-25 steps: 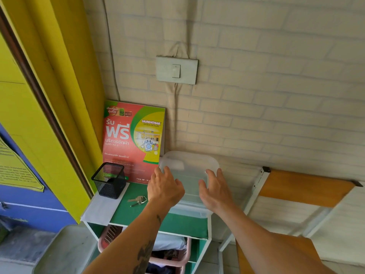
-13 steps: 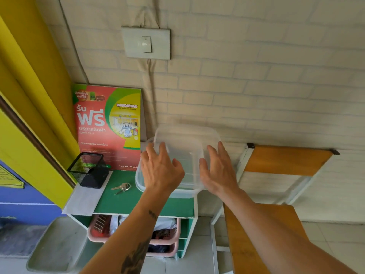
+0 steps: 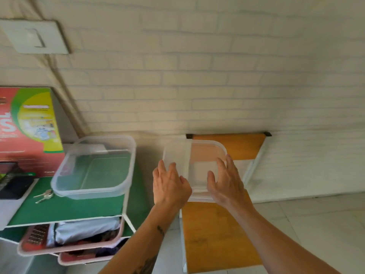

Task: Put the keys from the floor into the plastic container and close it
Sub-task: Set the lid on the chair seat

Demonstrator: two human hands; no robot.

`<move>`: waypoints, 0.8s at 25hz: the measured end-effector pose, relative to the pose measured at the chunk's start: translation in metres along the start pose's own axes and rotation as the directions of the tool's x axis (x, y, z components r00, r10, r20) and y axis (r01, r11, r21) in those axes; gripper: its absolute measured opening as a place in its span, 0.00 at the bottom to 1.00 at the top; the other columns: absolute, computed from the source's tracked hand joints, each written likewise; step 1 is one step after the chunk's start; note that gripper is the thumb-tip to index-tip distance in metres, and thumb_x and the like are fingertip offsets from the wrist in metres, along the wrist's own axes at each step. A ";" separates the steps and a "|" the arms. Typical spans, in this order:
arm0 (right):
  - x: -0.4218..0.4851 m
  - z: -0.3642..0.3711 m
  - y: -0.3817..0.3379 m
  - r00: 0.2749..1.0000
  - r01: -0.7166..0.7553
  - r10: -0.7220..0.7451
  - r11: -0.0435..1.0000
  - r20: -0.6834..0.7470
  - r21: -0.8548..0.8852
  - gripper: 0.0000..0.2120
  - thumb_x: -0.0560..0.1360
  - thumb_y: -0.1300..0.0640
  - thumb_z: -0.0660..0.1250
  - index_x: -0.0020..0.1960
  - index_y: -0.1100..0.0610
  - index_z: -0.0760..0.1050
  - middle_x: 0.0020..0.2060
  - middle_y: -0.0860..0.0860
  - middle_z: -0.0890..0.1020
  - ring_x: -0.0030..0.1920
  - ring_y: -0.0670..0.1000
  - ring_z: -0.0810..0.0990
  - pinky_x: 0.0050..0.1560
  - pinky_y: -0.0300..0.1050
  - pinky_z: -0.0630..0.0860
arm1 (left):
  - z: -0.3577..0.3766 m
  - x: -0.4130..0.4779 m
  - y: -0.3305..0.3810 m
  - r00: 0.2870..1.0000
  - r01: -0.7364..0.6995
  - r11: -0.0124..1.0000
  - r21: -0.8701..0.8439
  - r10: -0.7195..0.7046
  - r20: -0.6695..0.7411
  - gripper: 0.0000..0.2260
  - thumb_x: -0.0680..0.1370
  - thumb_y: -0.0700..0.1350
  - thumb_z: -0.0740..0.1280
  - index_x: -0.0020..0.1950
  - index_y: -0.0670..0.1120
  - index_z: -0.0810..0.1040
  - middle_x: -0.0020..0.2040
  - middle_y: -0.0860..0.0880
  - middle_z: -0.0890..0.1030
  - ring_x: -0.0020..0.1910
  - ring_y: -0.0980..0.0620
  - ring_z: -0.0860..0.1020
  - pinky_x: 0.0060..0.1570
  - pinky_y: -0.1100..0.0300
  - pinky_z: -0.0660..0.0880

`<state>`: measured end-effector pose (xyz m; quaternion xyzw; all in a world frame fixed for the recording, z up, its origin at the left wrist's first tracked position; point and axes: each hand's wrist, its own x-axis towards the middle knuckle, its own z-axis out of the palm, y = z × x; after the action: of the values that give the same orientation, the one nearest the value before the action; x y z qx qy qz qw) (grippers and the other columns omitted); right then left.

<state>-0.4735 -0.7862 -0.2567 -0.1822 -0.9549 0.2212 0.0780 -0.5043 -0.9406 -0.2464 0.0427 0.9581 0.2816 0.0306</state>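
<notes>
A clear plastic container (image 3: 92,171) stands open on the green shelf top (image 3: 65,206), lidless and with nothing in it. A bunch of silver keys (image 3: 44,195) lies on the green top just left of the container's front corner. Both my hands hold the container's clear lid (image 3: 199,163) in the air to the right, over the wooden chair. My left hand (image 3: 169,186) grips the lid's left edge and my right hand (image 3: 227,182) grips its right part, fingers spread on top.
A black mesh pen holder (image 3: 11,180) and a red poster (image 3: 23,131) stand at the left on the shelf. Pink baskets (image 3: 71,246) with clothes sit below. An orange wooden chair (image 3: 215,234) stands against the brick wall. A light switch (image 3: 35,36) is at the upper left.
My hands lifted the lid off the container and carried it right, over the chair. The view swung right and down; the container stays on the shelf, now open.
</notes>
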 end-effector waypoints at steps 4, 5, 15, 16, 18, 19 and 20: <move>-0.007 0.021 0.059 0.992 -0.050 0.055 0.998 0.115 -0.042 0.28 0.82 0.47 0.55 0.78 0.56 0.57 0.80 0.58 0.50 0.78 0.59 0.56 0.69 0.54 0.68 | 0.058 -0.018 0.004 0.987 0.090 0.996 -0.011 -0.088 0.133 0.24 0.78 0.46 0.60 0.74 0.47 0.64 0.78 0.43 0.59 0.74 0.42 0.59 0.71 0.47 0.65; -0.008 0.032 0.074 0.986 -0.063 0.069 0.997 0.153 -0.043 0.28 0.81 0.46 0.56 0.78 0.56 0.57 0.80 0.58 0.50 0.78 0.60 0.57 0.68 0.54 0.69 | 0.072 -0.020 0.000 0.978 0.115 0.993 -0.020 -0.109 0.176 0.23 0.78 0.45 0.60 0.73 0.48 0.66 0.77 0.44 0.61 0.74 0.42 0.61 0.70 0.47 0.67; -0.006 0.214 0.210 0.905 -0.188 0.227 0.972 0.359 -0.140 0.32 0.78 0.41 0.61 0.77 0.51 0.56 0.79 0.57 0.51 0.77 0.62 0.56 0.68 0.59 0.69 | 0.253 0.016 -0.086 0.876 0.204 0.978 -0.033 -0.167 0.452 0.23 0.80 0.39 0.60 0.74 0.50 0.66 0.73 0.50 0.67 0.69 0.49 0.69 0.65 0.58 0.69; -0.008 0.229 0.223 0.901 -0.186 0.232 0.970 0.366 -0.158 0.33 0.77 0.41 0.62 0.77 0.50 0.55 0.78 0.57 0.51 0.76 0.62 0.57 0.67 0.59 0.71 | 0.270 0.019 -0.093 0.865 0.208 0.978 -0.026 -0.171 0.471 0.23 0.80 0.39 0.60 0.75 0.50 0.65 0.74 0.50 0.66 0.71 0.48 0.67 0.68 0.54 0.68; -0.011 0.253 0.244 0.889 -0.190 0.249 0.964 0.384 -0.185 0.35 0.76 0.40 0.63 0.77 0.50 0.55 0.77 0.57 0.51 0.74 0.62 0.59 0.64 0.59 0.73 | 0.302 0.021 -0.106 0.848 0.214 0.977 -0.015 -0.178 0.500 0.24 0.80 0.38 0.60 0.75 0.51 0.65 0.76 0.50 0.64 0.73 0.46 0.65 0.70 0.50 0.68; -0.012 0.263 0.254 0.886 -0.191 0.254 0.962 0.389 -0.193 0.35 0.76 0.40 0.64 0.77 0.50 0.54 0.77 0.56 0.51 0.73 0.62 0.61 0.63 0.59 0.75 | 0.316 0.019 -0.112 0.840 0.215 0.977 -0.010 -0.179 0.512 0.24 0.80 0.38 0.60 0.75 0.51 0.65 0.77 0.49 0.62 0.74 0.46 0.64 0.71 0.49 0.67; -0.012 0.269 0.260 0.883 -0.188 0.254 0.962 0.394 -0.198 0.35 0.76 0.40 0.64 0.76 0.50 0.54 0.76 0.56 0.52 0.71 0.62 0.63 0.61 0.58 0.76 | 0.327 0.018 -0.117 0.835 0.216 0.976 -0.003 -0.183 0.519 0.24 0.80 0.39 0.60 0.75 0.51 0.65 0.78 0.49 0.61 0.75 0.45 0.63 0.72 0.49 0.66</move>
<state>-0.4427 -0.6797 -0.6143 -0.2442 -0.9365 0.1881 -0.1671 -0.5026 -0.8608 -0.5849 0.0156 0.9048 0.2846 0.3163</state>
